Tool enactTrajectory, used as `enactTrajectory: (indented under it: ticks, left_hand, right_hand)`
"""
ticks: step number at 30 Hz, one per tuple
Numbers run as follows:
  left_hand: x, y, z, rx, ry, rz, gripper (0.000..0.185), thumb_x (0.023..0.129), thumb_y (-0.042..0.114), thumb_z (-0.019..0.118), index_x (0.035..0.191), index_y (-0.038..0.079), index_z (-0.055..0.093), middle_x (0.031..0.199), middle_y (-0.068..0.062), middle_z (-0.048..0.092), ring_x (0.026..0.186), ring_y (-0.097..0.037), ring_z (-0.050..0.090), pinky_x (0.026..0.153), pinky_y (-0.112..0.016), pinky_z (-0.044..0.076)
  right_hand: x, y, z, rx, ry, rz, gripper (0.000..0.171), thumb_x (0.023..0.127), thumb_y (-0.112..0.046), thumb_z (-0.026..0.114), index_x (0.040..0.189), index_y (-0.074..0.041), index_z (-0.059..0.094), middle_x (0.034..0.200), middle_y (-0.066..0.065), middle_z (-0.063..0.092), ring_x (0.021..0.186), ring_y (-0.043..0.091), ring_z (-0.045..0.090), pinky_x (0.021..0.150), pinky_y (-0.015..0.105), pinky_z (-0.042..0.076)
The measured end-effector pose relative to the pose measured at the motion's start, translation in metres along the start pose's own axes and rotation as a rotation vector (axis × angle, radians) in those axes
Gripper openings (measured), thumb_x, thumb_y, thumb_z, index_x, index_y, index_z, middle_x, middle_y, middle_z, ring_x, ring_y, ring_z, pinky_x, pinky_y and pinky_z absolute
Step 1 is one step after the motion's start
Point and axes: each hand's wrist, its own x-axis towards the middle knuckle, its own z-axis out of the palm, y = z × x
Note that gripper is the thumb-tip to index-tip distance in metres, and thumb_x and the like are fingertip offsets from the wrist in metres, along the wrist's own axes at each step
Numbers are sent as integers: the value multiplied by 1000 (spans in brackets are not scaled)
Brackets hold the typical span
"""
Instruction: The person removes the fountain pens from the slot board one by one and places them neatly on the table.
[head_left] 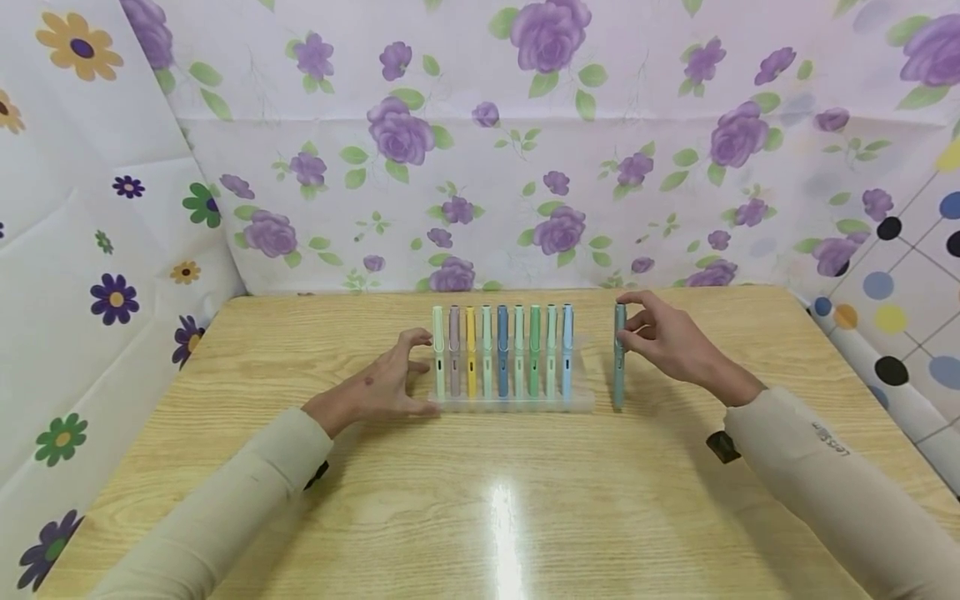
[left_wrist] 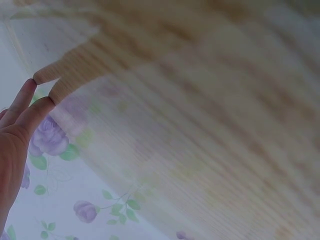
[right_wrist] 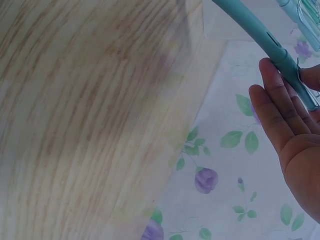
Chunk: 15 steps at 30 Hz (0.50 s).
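A row of several capped pens in pale green, mauve, yellow, blue, green and light blue stands in a clear plastic pen rack (head_left: 517,406). My left hand (head_left: 386,383) is spread at the rack's left end, thumb at its front corner and fingers near the pale green pen (head_left: 438,354). Two straight fingers (left_wrist: 25,112) show in the left wrist view; the rack is out of sight there. To the rack's right, my right hand (head_left: 663,337) pinches a teal pen (head_left: 619,358) upright near its cap. In the right wrist view, thumb and fingers meet on its clip end (right_wrist: 295,77).
The rack stands on a wood-grain table (head_left: 420,508) with a bright light reflection in front. Behind it hangs a purple-flowered cloth (head_left: 480,167). More patterned sheets line the left and right sides. A small dark object (head_left: 722,447) is below my right wrist.
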Motion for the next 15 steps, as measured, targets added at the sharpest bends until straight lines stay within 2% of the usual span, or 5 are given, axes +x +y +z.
enactTrajectory:
  ticks: [9,15]
  left_hand:
    - [-1,-1,0,-2,4,-6,101,79,22,88,146,16,13,152,-23,28,127,-40,55,109,-57,37]
    - [-1,0,-1,-2,-3,-11,101,79,25,88,147,15,13,153,-22,27,127,-39,54,110,-57,35]
  right_hand:
    - [1,10,1,22,-27,67,56,97,-8,65,146,-1,38,105,17,66,94,32,69,76,42,56]
    - [1,18,0,67,-53,102,59,98,-8,64,148,1,35,106,20,66,90,33,69,76,44,58]
